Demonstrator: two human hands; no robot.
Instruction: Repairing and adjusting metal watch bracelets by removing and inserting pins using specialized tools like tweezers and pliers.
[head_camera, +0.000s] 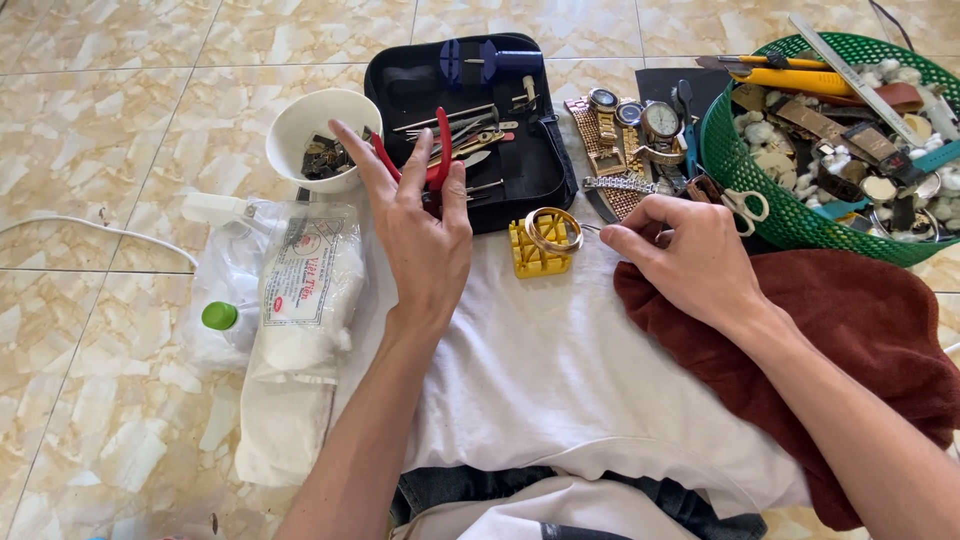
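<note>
We observe our left hand (420, 235) raised over the white cloth (560, 370), fingers spread upward, grasping red-handled pliers (437, 150); the handles show between the index and middle fingers, and the working end is hidden behind the hand. At twelve o'clock from that hand lies an open black tool case (530, 165) with metal tools in its loops and a blue tool (495, 62) at its top edge. At eleven o'clock from the hand stands a white bowl (300, 125) containing small dark parts.

Our right hand (690, 255) rests on the cloth at three o'clock from the left hand, fingers curled inward. Whether it grips anything we cannot tell. Just at nine o'clock from its fingertips sits a yellow holder block (530, 258) with a gold watch band (553, 230) lying on it.

At twelve o'clock from the right hand lies a cluster of wristwatches (640, 130) and metal bracelets, with scissors (745, 205) beside them. At two o'clock stands a green mesh basket (730, 160) filled with watch parts and straps, a yellow-handled knife (790, 80) across its rim. A dark red towel (870, 330) lies beneath the right forearm.

At nine o'clock from the left hand lie a plastic bag (305, 290) of white material and a green-capped bottle (222, 316), all upon a marbled tile floor (100, 150).
</note>
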